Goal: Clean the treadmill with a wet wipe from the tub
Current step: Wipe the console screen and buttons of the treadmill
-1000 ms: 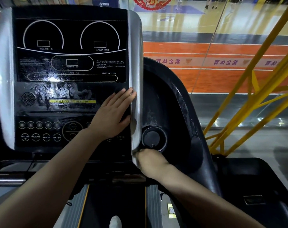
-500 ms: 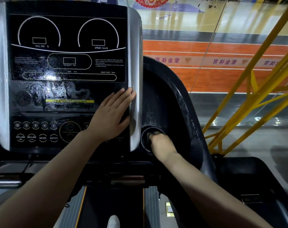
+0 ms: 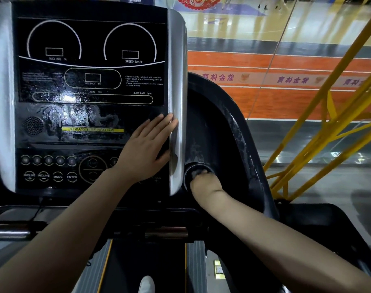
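Two hands are out in front of me, and both are on the treadmill (image 3: 176, 102). My left hand (image 3: 147, 148) lies flat on the black console panel (image 3: 91, 85). Its fingers are straight and close together, and it holds nothing. The fingertips (image 3: 169, 121) reach the silver strip (image 3: 177, 81) that runs down the right side of the panel. The heel of this hand is just above the far right buttons, so some of them are hidden.

My right hand (image 3: 203, 181) is lower and to the right. It pushes down into the round cup holder (image 3: 187, 173) in the black side tray (image 3: 229, 144). Its fingers are bent and tucked into the hole, so I cannot see them well. A small grey bit of the wet wipe (image 3: 198, 172) sticks out at the far side of my knuckles. My fingers curl around the wipe and press it into the cup holder.

Many wet smears and little drops shine on the lower part of the panel, near the yellow strip (image 3: 93, 130) with words on it. The side tray has wet streaks along its right rim too.

Near me, at the bottom, I see the dark belt (image 3: 146, 261) and the tip of a white shoe (image 3: 146, 284). Far off, past the glass, is an orange and tan gym floor (image 3: 286, 60). Yellow metal bars (image 3: 328, 123) slant up on the right.
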